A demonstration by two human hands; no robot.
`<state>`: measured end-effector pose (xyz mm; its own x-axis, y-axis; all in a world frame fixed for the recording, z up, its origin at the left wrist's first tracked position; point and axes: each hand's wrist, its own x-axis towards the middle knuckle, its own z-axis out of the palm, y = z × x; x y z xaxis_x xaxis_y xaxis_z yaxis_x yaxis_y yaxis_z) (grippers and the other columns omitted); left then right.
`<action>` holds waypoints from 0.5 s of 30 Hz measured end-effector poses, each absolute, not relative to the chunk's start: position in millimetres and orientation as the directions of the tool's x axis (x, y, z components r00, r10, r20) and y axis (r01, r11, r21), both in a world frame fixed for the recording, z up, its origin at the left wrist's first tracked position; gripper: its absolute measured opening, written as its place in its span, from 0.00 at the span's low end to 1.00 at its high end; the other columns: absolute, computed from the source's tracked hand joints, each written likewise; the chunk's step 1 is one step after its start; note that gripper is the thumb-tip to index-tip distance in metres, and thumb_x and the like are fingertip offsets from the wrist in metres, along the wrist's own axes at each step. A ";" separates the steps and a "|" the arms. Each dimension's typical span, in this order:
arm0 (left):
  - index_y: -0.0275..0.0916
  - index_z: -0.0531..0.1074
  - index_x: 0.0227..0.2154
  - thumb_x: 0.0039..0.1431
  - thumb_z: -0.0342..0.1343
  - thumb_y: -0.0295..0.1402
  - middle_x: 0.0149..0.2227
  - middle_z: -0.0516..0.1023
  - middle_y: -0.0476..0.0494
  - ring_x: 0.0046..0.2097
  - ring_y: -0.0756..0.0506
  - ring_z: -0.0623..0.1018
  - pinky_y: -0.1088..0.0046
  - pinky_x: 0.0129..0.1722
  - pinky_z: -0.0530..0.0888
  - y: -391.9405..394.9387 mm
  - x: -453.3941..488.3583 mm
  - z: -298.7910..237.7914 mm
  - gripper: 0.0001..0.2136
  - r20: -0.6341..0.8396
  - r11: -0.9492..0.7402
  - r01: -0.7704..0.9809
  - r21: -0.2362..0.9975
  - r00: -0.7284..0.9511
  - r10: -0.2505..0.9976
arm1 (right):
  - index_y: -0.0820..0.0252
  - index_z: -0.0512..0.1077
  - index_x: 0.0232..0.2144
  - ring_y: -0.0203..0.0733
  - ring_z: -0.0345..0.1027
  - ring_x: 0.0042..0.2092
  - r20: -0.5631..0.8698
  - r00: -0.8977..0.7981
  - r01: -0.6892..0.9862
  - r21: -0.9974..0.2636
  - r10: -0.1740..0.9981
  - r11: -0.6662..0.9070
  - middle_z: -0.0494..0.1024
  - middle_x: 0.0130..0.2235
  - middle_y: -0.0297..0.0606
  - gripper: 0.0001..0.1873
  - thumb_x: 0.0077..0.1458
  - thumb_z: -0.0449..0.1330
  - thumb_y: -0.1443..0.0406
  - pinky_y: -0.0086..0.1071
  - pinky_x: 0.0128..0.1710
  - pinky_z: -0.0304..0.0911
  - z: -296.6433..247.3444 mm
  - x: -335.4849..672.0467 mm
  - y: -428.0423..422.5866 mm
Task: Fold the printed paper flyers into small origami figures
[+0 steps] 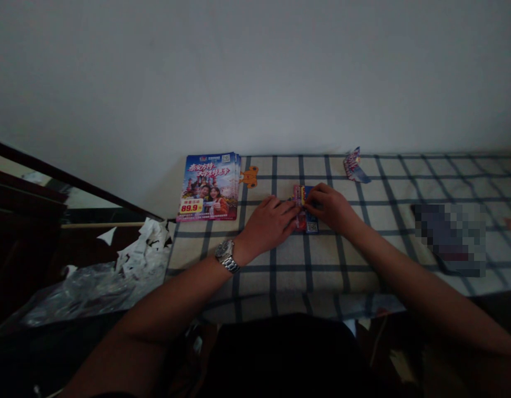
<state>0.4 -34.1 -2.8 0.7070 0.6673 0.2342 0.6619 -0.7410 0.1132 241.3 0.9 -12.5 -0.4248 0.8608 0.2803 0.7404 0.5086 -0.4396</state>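
Observation:
A folded printed flyer [312, 225], pink on one side and blue with a QR code on the other, lies on the checked tablecloth. My left hand [270, 224], with a metal watch [227, 256] on its wrist, rests flat on the cloth, its fingertips touching the flyer's left part. My right hand [328, 205] pinches the flyer's upper middle between thumb and fingers, close to the left fingertips. The fingers hide part of the flyer. Left of my hands lies a stack of matching flyers [209, 188].
An orange bear-shaped piece [249, 177] lies beside the stack. A folded paper shape [355, 166] stands at the back right. A pixelated dark object [450, 239] lies at the right. Torn white paper [143, 249] and clear plastic [85, 296] are heaped off the table's left edge. A wall borders the back.

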 end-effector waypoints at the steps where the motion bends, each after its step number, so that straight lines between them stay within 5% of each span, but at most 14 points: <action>1: 0.40 0.70 0.63 0.77 0.43 0.39 0.60 0.75 0.42 0.54 0.39 0.72 0.55 0.59 0.67 -34.1 0.3 -2.9 0.20 0.234 -0.740 0.663 0.116 0.705 0.669 | 0.57 0.74 0.32 0.46 0.72 0.40 0.275 -0.434 0.738 -0.437 0.858 0.514 0.74 0.40 0.40 0.04 0.60 0.63 0.67 0.38 0.42 0.68 -12.2 241.4 1.5; 15: 0.40 0.70 0.64 0.77 0.44 0.39 0.60 0.75 0.41 0.54 0.38 0.71 0.55 0.58 0.67 -34.0 0.6 -4.3 0.20 0.241 -0.740 0.662 0.115 0.704 0.668 | 0.56 0.76 0.35 0.49 0.73 0.45 0.250 -0.501 0.686 -0.469 0.829 0.556 0.75 0.44 0.43 0.01 0.60 0.65 0.66 0.43 0.48 0.70 -15.4 247.1 2.9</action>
<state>0.6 -34.0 -4.3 0.7043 0.6678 0.2408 0.6625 -0.7402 0.1153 247.1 2.9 -15.4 -0.5007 0.8288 0.2496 0.6861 0.5559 -0.4693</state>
